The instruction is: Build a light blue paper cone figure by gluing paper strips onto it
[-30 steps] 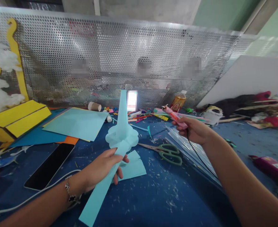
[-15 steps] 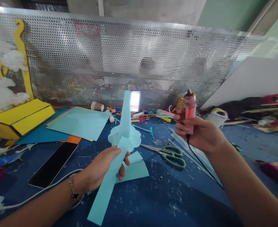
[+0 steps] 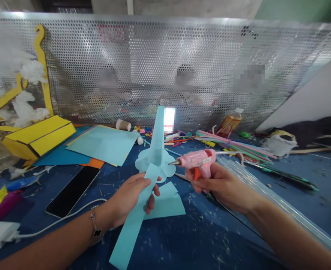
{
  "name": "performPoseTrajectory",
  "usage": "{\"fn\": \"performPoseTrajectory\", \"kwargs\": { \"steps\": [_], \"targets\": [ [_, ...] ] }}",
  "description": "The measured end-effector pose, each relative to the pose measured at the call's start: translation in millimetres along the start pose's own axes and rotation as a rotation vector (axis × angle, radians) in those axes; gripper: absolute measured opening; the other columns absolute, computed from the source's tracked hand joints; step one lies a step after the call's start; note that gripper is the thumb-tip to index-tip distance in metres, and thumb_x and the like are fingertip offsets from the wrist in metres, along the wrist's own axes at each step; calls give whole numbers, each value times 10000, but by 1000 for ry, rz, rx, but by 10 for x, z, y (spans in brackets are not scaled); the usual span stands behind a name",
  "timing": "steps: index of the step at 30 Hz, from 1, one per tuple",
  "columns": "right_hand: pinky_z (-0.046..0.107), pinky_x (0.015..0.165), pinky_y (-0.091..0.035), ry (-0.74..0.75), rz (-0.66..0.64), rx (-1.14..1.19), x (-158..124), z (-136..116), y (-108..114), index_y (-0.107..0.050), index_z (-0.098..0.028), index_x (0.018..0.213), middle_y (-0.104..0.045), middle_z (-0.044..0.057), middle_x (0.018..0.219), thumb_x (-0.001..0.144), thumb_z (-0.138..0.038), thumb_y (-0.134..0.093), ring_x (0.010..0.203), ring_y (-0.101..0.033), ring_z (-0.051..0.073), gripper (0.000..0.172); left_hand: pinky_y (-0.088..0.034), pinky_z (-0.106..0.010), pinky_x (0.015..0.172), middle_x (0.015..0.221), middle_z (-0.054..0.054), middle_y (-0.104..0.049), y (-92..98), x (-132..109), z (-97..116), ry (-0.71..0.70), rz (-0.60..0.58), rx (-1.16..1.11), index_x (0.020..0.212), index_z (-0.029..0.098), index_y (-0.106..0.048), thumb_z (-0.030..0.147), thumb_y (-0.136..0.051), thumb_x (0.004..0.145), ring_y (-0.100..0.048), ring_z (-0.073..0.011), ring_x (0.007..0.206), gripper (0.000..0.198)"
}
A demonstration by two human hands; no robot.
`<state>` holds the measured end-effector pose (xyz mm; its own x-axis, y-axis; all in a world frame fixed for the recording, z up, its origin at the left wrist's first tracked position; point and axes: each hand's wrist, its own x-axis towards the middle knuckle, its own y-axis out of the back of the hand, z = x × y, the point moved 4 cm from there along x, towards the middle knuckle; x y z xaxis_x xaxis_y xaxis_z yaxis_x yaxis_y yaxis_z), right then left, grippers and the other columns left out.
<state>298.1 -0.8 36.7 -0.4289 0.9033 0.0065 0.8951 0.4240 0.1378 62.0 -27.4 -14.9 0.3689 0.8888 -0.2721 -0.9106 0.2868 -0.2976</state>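
Observation:
A long light-blue paper strip (image 3: 133,225) is pinched in my left hand (image 3: 135,193), its lower end slanting toward the table's front. My right hand (image 3: 213,182) grips a pink glue gun (image 3: 197,159) by its handle, the metal nozzle pointing left. That nozzle is just above and right of the strip's upper end, apart from it. Behind stands a light-blue paper piece with a scalloped base (image 3: 143,161) and a tall upright strip (image 3: 157,135). A cut piece of blue paper (image 3: 168,204) lies beneath my left fingers. Scissors (image 3: 181,176) are mostly hidden behind my right hand.
A black-screened phone (image 3: 73,191) and white charger (image 3: 2,234) lie at left. Blue paper sheets (image 3: 106,144) and a yellow box (image 3: 40,138) are behind them. Clear plastic sticks (image 3: 261,189) run along the right. A bottle (image 3: 229,123) stands before the perforated metal screen (image 3: 148,52).
My right hand has moved left and down and turned the glue gun from upright to level, nozzle toward the strip. My left hand still holds the strip; the whole view has shifted slightly.

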Motion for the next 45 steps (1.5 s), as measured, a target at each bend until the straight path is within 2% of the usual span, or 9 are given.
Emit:
{"fn": "performPoseTrajectory", "kwargs": {
  "steps": [5, 10, 13, 17, 20, 23, 26, 29, 45],
  "targets": [
    [263, 537, -390, -18, -10, 119, 4, -7, -74, -687, -200, 914, -592, 15, 791, 782, -369, -828, 607, -467, 119, 257, -439, -295, 531, 881, -49, -651, 2, 4, -11, 23, 14, -9, 1207, 156, -645, 469, -623, 950, -575, -142, 585, 406],
    [349, 628, -497, -55, 93, 263, 15, 10, -22, -719, -218, 939, -653, 74, 902, 793, -444, -740, 678, -534, 181, 270, -426, -288, 521, 869, -59, -645, 7, 0, -11, 45, 39, -59, 1222, 147, -649, 502, -625, 948, -576, -144, 593, 449],
    [339, 648, -504, -43, 159, 94, 18, 115, 20, -740, -206, 912, -685, 73, 855, 850, -507, -728, 693, -567, 185, 307, -461, -308, 520, 889, -66, -656, -9, -6, 0, 41, 43, -65, 1221, 147, -640, 490, -605, 956, -593, -154, 580, 435],
    [336, 641, -528, 23, 121, -166, 5, 138, -41, -768, -230, 965, -717, 58, 813, 863, -599, -738, 681, -601, 193, 384, -517, -345, 532, 876, -71, -668, -31, -12, 27, 4, 55, -22, 1094, 128, -659, 448, -594, 944, -606, -160, 535, 359],
    [416, 861, -582, 89, 52, -160, 3, 45, -148, -752, -280, 1175, -763, 78, 1116, 880, -574, -741, 979, -697, 271, 417, -510, -333, 505, 818, -53, -669, -46, -14, 37, 4, 59, 25, 1056, 136, -657, 451, -581, 948, -592, -151, 492, 341],
    [458, 1029, -528, 133, -18, -232, 12, -8, -233, -701, -336, 1316, -705, 60, 1323, 944, -524, -685, 1244, -630, 303, 417, -490, -315, 473, 776, -34, -671, -65, -22, 52, 12, 66, 58, 1056, 154, -641, 496, -605, 932, -588, -150, 463, 366],
    [426, 838, -569, 151, 20, -425, 17, 30, -246, -744, -318, 1148, -741, 60, 1064, 966, -522, -642, 1005, -684, 285, 292, -472, -295, 453, 703, -22, -668, -82, -34, 71, 25, 70, 102, 1021, 170, -619, 505, -590, 944, -575, -148, 434, 345],
    [358, 666, -506, 179, 61, -572, 8, 83, -258, -685, -269, 1006, -677, 32, 869, 969, -496, -628, 764, -616, 217, 237, -455, -278, 435, 644, -18, -653, -91, -38, 87, 22, 60, 141, 909, 187, -588, 486, -555, 963, -559, -142, 408, 306],
    [318, 659, -414, 163, 27, -719, 11, 111, -294, -541, -241, 912, -599, 5, 854, 986, -507, -576, 746, -572, 182, 278, -457, -273, 428, 680, -20, -648, -100, -32, 66, 21, 14, 185, 941, 179, -590, 492, -524, 987, -566, -140, 415, 323]
  ]
}}
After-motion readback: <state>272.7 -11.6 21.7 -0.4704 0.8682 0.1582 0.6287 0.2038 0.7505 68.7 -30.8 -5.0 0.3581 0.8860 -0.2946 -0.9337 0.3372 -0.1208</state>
